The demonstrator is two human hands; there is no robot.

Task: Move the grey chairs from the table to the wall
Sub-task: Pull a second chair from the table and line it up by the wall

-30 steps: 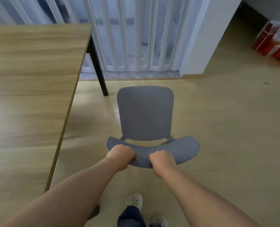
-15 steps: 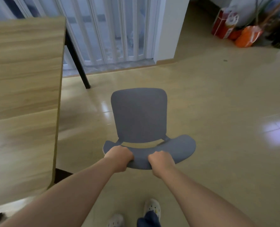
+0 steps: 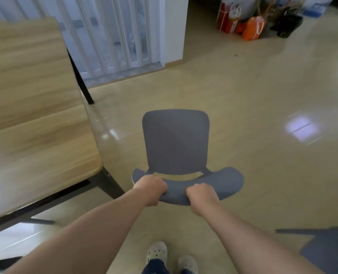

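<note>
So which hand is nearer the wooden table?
Left. The left hand grips the grey chair backrest on the side facing the wooden table; the right hand grips farther away.

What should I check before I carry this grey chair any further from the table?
1. Left hand closed on the grey chair backrest: ok.
2. Right hand closed on the same backrest: ok.
3. Chair clear of the wooden table: ok, a gap shows.
4. Floor directly ahead of the chair free of obstacles: ok.
5. Second grey chair close at the lower right: not ok, mind it when turning.
6. Chair legs off the floor: cannot tell, hidden under the seat.
</note>
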